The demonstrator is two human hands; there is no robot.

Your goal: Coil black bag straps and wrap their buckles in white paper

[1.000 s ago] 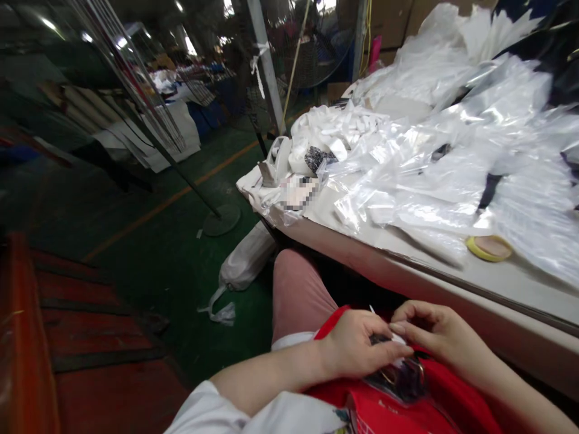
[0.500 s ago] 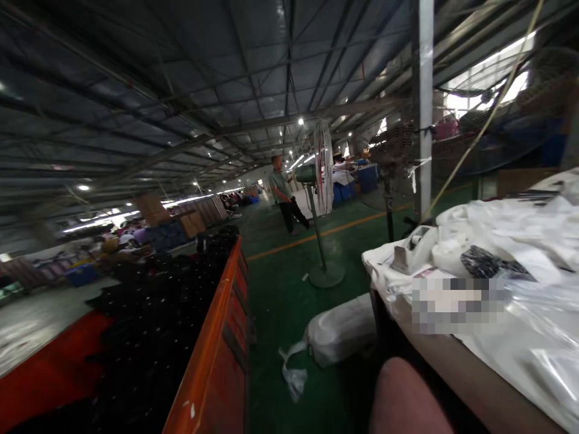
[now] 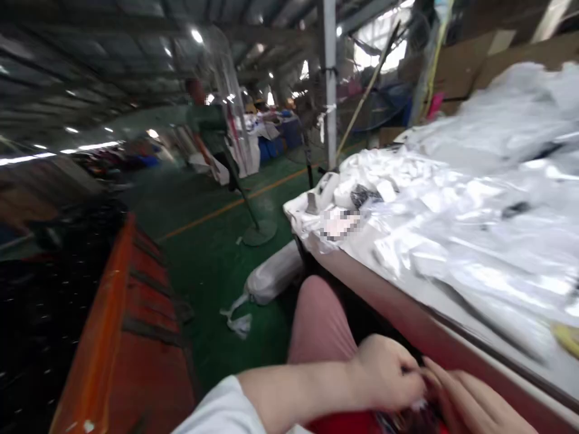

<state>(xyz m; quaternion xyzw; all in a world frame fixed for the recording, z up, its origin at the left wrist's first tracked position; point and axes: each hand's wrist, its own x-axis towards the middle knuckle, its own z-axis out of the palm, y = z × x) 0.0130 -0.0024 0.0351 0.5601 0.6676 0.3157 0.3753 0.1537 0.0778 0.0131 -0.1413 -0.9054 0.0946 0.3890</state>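
Note:
My left hand (image 3: 391,371) reaches in from the bottom over my lap, its fingers curled closed at a small dark opening. Against its fingertips lies my right hand (image 3: 482,395), partly cut off by the lower edge, with its fingers bent inward. Between and below them shows a dark, reddish, shiny bundle (image 3: 416,416), too blurred to name. Red cloth (image 3: 346,422) lies under the left wrist. Both hands are just off the near edge of a table (image 3: 407,295) heaped with clear plastic bags (image 3: 456,223).
An orange-red bin (image 3: 154,367) of black pieces (image 3: 36,337) stands left. On the green floor are a tied white sack (image 3: 275,274) and a stand fan (image 3: 260,232). A person in a green shirt (image 3: 208,120) is behind the fan. A metal post (image 3: 331,84) rises beyond the table.
My view has swung right and down, so the table fills more of it and the bin less. Both hands have come into view over my lap.

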